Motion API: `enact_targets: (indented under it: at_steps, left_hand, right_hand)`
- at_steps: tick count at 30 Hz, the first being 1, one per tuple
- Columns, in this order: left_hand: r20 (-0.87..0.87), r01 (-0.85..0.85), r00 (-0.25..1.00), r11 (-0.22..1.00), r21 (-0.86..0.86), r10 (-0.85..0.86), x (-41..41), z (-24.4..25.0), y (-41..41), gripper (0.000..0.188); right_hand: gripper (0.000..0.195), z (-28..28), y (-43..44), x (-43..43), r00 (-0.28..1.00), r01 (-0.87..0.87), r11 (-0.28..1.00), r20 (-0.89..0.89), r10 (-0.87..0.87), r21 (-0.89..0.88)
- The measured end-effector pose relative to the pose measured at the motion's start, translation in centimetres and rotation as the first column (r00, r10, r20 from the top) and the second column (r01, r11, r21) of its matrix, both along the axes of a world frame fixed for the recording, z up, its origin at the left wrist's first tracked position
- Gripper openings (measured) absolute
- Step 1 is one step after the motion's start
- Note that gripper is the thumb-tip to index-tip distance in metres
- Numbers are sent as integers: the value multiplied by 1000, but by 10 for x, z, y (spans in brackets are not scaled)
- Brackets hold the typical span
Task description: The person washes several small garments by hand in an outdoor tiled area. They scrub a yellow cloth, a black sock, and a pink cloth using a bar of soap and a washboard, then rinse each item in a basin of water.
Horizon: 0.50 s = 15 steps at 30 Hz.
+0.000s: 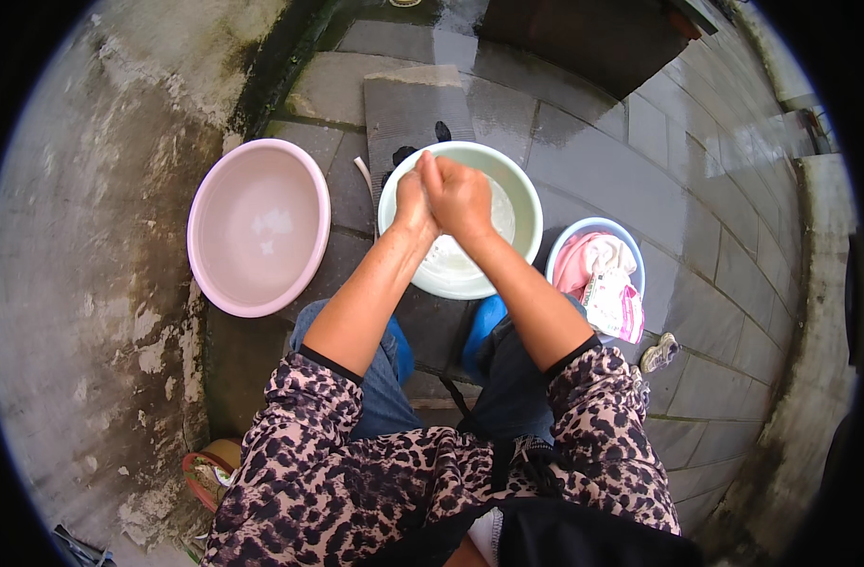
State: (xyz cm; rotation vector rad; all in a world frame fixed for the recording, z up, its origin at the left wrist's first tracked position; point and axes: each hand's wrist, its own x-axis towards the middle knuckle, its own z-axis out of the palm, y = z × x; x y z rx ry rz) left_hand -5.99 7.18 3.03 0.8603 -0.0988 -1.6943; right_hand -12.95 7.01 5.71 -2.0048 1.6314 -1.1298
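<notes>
Over the pale green basin, my left hand and my right hand are pressed together with fingers curled. Whether something is held between them is hidden. Whitish, sudsy water shows in the basin below my wrists. Just beyond the basin lies a grey ridged slab, with small black items on it, perhaps cloth. To the left stands a pink basin holding cloudy water.
At right, a light blue tub holds pink and white cloth and a printed packet. A shoe lies beside it. A pale hose end sits near the slab. A stained wall runs along the left; the paving is wet.
</notes>
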Motion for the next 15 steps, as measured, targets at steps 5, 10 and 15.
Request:
enact_targets:
  at_steps: [5, 10, 15]
  left_hand:
    - [16, -74, 997, 991, 111, 72, -22, 0, -7, 35]
    - [-87, 52, 993, 966, -255, -76, 47, -58, -22, 29]
    - [242, -123, 965, 991, 57, 106, -17, -13, -8, 30]
  right_hand:
    - [43, -19, -34, -12, 991, 52, 974, 110, -78, 220]
    - [34, -1, -3, 32, 989, -135, 990, 62, 138, -47]
    - [39, -17, -56, -6, 995, -2, 973, 95, -20, 231]
